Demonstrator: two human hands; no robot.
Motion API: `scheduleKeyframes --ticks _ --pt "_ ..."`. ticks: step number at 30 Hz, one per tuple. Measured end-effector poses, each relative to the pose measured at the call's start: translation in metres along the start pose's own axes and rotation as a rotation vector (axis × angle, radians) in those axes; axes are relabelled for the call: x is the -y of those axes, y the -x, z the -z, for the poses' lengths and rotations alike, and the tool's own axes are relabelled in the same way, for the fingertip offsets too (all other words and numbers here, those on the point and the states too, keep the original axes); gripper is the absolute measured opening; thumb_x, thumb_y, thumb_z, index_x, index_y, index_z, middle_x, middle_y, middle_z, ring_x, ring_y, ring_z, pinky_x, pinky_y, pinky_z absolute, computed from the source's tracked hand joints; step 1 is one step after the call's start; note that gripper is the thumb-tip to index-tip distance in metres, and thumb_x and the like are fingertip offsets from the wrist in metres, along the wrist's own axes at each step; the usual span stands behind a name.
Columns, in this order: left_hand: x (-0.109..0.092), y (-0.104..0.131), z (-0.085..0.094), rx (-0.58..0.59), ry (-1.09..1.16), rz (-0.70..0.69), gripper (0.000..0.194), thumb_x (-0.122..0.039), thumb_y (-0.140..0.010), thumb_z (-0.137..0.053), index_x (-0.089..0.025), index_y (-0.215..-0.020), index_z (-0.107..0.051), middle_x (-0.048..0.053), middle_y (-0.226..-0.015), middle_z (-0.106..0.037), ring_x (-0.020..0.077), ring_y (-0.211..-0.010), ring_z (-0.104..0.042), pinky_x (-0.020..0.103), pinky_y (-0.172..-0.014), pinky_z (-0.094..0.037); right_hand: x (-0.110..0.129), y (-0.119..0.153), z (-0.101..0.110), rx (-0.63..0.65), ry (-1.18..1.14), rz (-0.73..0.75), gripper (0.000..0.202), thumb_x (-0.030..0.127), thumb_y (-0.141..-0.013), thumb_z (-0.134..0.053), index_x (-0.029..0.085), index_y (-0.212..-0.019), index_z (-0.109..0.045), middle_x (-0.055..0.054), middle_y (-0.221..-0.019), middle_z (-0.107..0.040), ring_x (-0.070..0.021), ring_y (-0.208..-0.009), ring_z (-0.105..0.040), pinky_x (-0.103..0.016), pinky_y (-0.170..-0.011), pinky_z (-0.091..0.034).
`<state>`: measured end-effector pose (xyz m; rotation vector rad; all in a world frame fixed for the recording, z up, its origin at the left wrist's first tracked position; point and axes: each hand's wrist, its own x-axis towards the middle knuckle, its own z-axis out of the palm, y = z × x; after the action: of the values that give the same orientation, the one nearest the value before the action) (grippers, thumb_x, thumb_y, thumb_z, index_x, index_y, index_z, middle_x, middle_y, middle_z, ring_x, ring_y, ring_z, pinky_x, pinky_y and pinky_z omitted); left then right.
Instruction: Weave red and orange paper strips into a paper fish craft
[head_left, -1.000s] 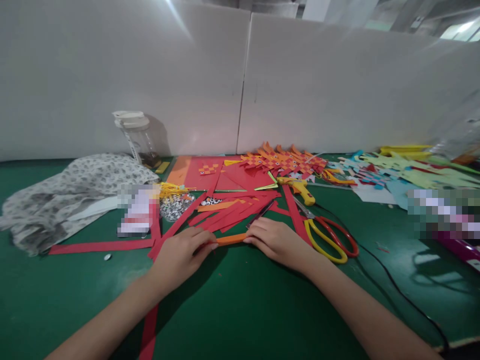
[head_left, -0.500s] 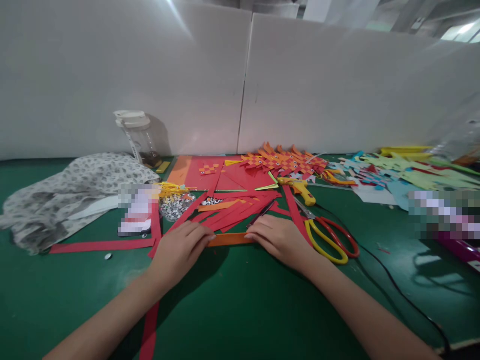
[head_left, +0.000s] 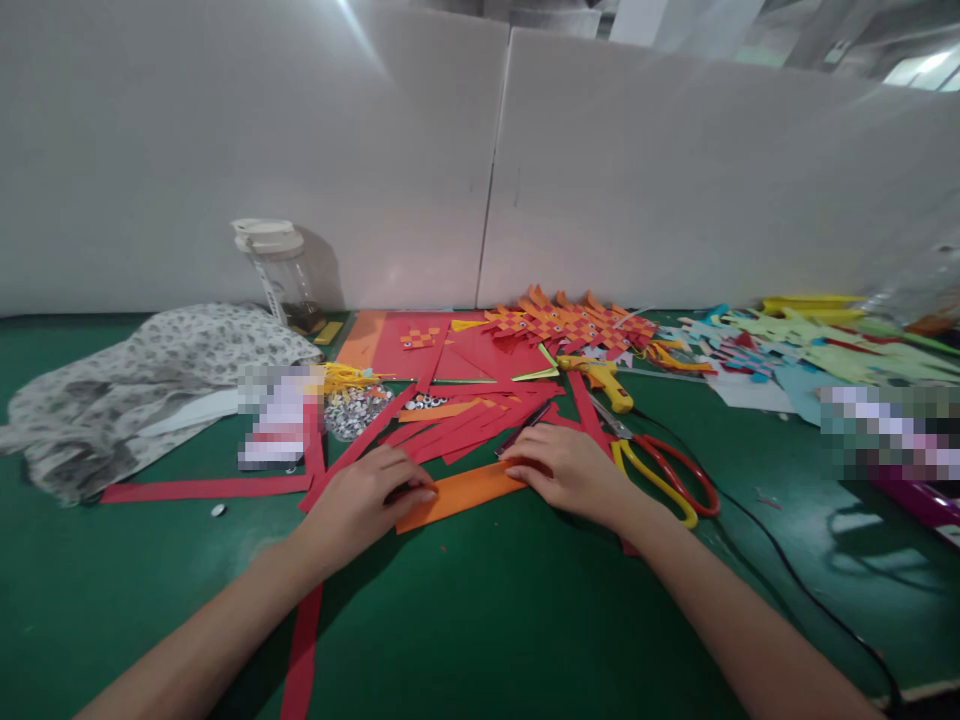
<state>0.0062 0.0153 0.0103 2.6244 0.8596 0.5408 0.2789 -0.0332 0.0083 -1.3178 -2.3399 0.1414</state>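
An orange paper strip (head_left: pixel 466 496) lies at a slant low over the green table, wider in view towards its left end. My left hand (head_left: pixel 371 502) pinches it near the left end, thumb and fingertips at its upper edge. At the other end my right hand (head_left: pixel 566 468) grips the strip between thumb and fingers. Just beyond the strip is a pile of red paper strips (head_left: pixel 469 428). Scissors (head_left: pixel 660 470) with red and yellow handles rest beside my right hand. A long red strip (head_left: pixel 306 640) runs beneath my left forearm.
A yellow glue gun (head_left: pixel 604 380) with a black cord (head_left: pixel 795 580) lies at right. Woven orange-red paper fish (head_left: pixel 570 322) are heaped behind. At left are a bag of googly eyes (head_left: pixel 356 410), a patterned cloth (head_left: pixel 172 370) and a lidded bottle (head_left: pixel 277 275).
The orange strip has tilted, its left end coming nearer to me, and more of its face shows. My left hand has shifted slightly along it; my right hand has moved slightly right.
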Motion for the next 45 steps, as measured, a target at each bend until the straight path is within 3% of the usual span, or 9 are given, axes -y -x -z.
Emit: scheduleKeyframes --ticks 5,12,16,20,28,34,37,41,45 --pt "-0.003 -0.001 0.004 0.037 0.038 -0.076 0.016 -0.036 -0.085 -0.058 -0.023 -0.090 -0.066 0.001 -0.083 -0.066 0.0148 -0.081 -0.060 0.027 -0.069 -0.050 0.001 0.001 0.005 -0.005 0.018 -0.032 0.012 0.008 -0.079 -0.058 0.019 -0.082 -0.063 -0.004 -0.082 -0.064 -0.0176 -0.081 -0.056 -0.030 -0.072 -0.044" --pt "-0.006 -0.001 0.003 -0.001 0.014 -0.081 0.013 -0.033 -0.085 -0.059 -0.022 -0.089 -0.066 0.001 -0.081 -0.067 0.0146 -0.078 -0.061 0.026 -0.067 -0.050 -0.001 0.001 0.010 0.001 0.136 -0.060 0.005 0.015 -0.076 -0.061 0.018 -0.078 -0.063 -0.006 -0.080 -0.061 -0.0210 -0.079 -0.053 -0.034 -0.071 -0.043" --pt "-0.005 -0.001 -0.001 -0.040 0.066 -0.032 0.012 -0.032 -0.084 -0.060 -0.023 -0.089 -0.066 0.000 -0.079 -0.065 0.0125 -0.074 -0.061 0.024 -0.064 -0.051 0.008 0.000 0.009 -0.087 0.084 0.019 0.008 0.023 -0.080 -0.062 0.017 -0.086 -0.063 -0.008 -0.089 -0.062 -0.0212 -0.083 -0.054 -0.035 -0.074 -0.042" --pt "-0.008 -0.002 -0.001 -0.037 0.138 0.023 0.010 -0.028 -0.084 -0.059 -0.022 -0.088 -0.067 -0.001 -0.075 -0.064 0.0108 -0.068 -0.061 0.021 -0.060 -0.050 0.024 -0.003 -0.001 -0.012 0.019 0.155 0.022 0.040 -0.081 -0.065 0.018 -0.082 -0.061 -0.007 -0.088 -0.062 -0.0191 -0.082 -0.054 -0.032 -0.074 -0.042" --pt "-0.020 -0.002 -0.001 -0.059 0.278 0.127 0.011 -0.030 -0.080 -0.063 -0.022 -0.086 -0.067 -0.001 -0.073 -0.066 0.0103 -0.063 -0.060 0.020 -0.055 -0.050 0.029 -0.008 -0.011 0.062 0.003 0.206 0.023 0.039 -0.088 -0.054 0.017 -0.085 -0.057 -0.008 -0.091 -0.062 -0.0196 -0.085 -0.054 -0.032 -0.076 -0.043" --pt "-0.024 -0.001 -0.001 0.051 0.453 0.259 0.022 -0.036 -0.088 -0.051 -0.022 -0.096 -0.065 0.001 -0.085 -0.070 0.0120 -0.067 -0.063 0.021 -0.054 -0.051 0.031 -0.007 -0.009 0.055 -0.033 0.241 0.034 0.050 -0.083 -0.058 0.016 -0.085 -0.055 -0.009 -0.089 -0.062 -0.0204 -0.084 -0.055 -0.033 -0.075 -0.043" --pt "-0.024 0.000 -0.003 0.086 0.507 0.231 0.019 -0.032 -0.088 -0.052 -0.021 -0.098 -0.063 0.001 -0.089 -0.070 0.0125 -0.073 -0.065 0.022 -0.060 -0.054 0.032 -0.007 -0.011 0.035 -0.061 0.258 0.034 0.049 -0.081 -0.061 0.016 -0.085 -0.054 -0.009 -0.089 -0.063 -0.0202 -0.083 -0.056 -0.033 -0.074 -0.043" --pt "-0.024 0.000 -0.005 0.021 0.563 0.223 0.014 -0.027 -0.085 -0.054 -0.019 -0.094 -0.062 0.002 -0.085 -0.070 0.0125 -0.075 -0.066 0.022 -0.062 -0.054 0.031 -0.006 -0.011 -0.017 -0.092 0.277 0.035 0.049 -0.079 -0.063 0.017 -0.087 -0.052 -0.010 -0.095 -0.063 -0.0220 -0.088 -0.057 -0.035 -0.078 -0.044" --pt "-0.022 -0.002 0.001 0.008 0.604 0.290 0.016 -0.031 -0.084 -0.055 -0.019 -0.090 -0.063 0.002 -0.081 -0.069 0.0117 -0.069 -0.063 0.021 -0.057 -0.052 0.029 -0.005 -0.009 -0.038 -0.092 0.245 0.018 0.034 -0.085 -0.060 0.018 -0.084 -0.051 -0.010 -0.097 -0.064 -0.0219 -0.093 -0.057 -0.035 -0.081 -0.043"
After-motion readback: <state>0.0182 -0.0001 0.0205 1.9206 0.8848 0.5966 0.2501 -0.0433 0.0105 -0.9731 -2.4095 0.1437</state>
